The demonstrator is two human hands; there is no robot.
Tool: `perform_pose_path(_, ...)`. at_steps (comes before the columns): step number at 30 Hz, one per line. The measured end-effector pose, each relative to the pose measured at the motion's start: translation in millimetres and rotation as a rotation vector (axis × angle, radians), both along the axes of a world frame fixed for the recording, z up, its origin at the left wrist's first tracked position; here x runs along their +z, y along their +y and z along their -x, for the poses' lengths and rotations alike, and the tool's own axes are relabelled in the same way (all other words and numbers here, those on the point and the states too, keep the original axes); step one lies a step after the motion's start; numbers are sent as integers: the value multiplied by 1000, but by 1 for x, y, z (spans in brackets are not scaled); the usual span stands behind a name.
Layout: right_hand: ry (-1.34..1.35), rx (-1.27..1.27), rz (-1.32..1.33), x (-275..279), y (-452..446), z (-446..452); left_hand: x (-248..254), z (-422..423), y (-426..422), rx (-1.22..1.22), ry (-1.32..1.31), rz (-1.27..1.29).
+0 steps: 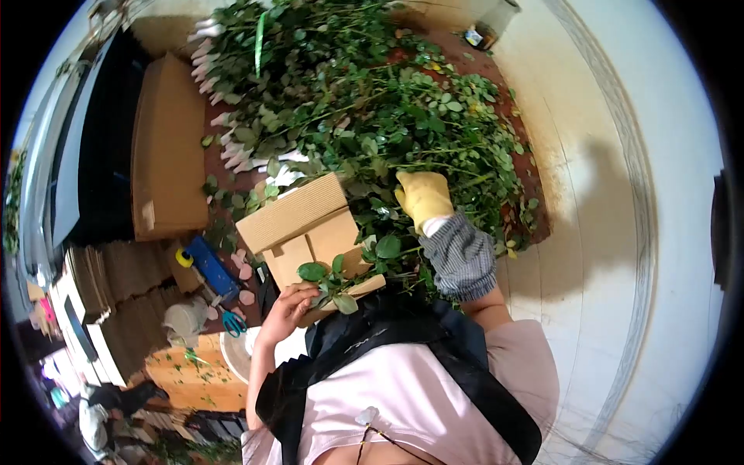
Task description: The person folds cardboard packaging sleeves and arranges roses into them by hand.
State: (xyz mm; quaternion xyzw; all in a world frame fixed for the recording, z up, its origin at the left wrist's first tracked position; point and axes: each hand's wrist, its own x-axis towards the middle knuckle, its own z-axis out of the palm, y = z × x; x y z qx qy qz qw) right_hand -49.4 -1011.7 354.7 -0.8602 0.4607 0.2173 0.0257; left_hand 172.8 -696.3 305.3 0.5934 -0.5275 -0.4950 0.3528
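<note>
My left hand [291,311] is bare, its fingers curled together at the base of a leafy green stem [345,302], beside the front edge of an open cardboard box [322,236]. My right hand [424,198], in a yellow glove with a grey checked sleeve cover, is closed among the long leafy stems [349,132] heaped on the reddish table [535,182]. What its fingers hold is hidden by the glove and foliage. Pale wrapped heads [232,147] line the left side of the heap.
At the left are a tall cardboard piece [167,147], a blue tape dispenser [212,267], teal scissors [233,323], a clear plastic container [184,321] and stacked cardboard [136,333]. A jar [480,36] stands at the back right, near the pale wall. A person [94,422] is at lower left.
</note>
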Motion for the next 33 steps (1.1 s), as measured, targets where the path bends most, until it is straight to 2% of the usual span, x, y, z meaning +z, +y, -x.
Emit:
perform_pose_path(2, 17, 3, -61, 22, 16, -4, 10, -8, 2, -73, 66, -25)
perform_pose_path(4, -34, 8, -47, 21, 18, -6, 15, -10, -1, -69, 99, -49)
perform_pose_path(6, -504, 306, 432, 5, 26, 4, 19, -13, -8, -49, 28, -90)
perform_pose_path(7, -288, 218, 335, -11, 35, 14, 18, -10, -13, -2, -28, -44)
perform_pose_path(8, 110, -124, -96, -30, 38, 14, 17, -5, -18, 14, -24, -27)
perform_pose_path(10, 104, 34, -85, -52, 71, 47, 22, 4, -19, 61, -277, 21)
perform_pose_path(11, 114, 100, -34, -39, 81, 44, 21, 10, -20, 113, -341, 46)
perform_pose_path(12, 100, 18, -131, -39, 86, 43, 20, 16, -22, 145, -440, 33)
perform_pose_path(14, -99, -20, -190, -46, 82, 50, 20, 23, -23, 182, -495, 33)
perform_pose_path(16, -358, 7, -426, -74, 39, 73, 18, 23, -22, 179, -480, 37)
perform_pose_path(17, -433, -104, -859, -83, 8, 82, 17, 23, -20, 181, -464, 30)
perform_pose_path(18, -648, -435, -1196, -75, -6, 103, 18, 22, -17, 182, -411, 27)
perform_pose_path(19, -550, -309, -1188, -61, -27, 108, 16, 21, -15, 185, -378, 75)
perform_pose_path(20, -596, -354, -1148, -51, -39, 116, 10, 20, -11, 189, -341, 119)
perform_pose_path(21, -743, -482, -969, -51, -43, 121, 2, 19, -8, 193, -312, 128)
perform_pose_path(22, -472, -216, -180, -27, -35, 111, 2, 20, -6, 183, -310, 128)
perform_pose_path(24, -16, -420, 438, -8, -32, 58, 0, 21, -8, 206, -322, 60)
perform_pose_path(26, -411, -47, 580, -4, -29, 27, -4, 21, -9, 159, -347, 115)
perform_pose_path(28, -571, 207, 552, -39, -24, 3, 2, 28, -11, 309, -271, 13)
perform_pose_path(30, -413, 319, 438, -104, -48, -4, 9, 32, -12, 341, -302, -3)
perform_pose_path(32, -574, 255, 322, -147, -78, 1, 14, 30, -13, 309, -264, 1)
perform_pose_path(33, -487, 91, 241, -106, -74, -10, 15, 28, -14, 262, -202, -14)
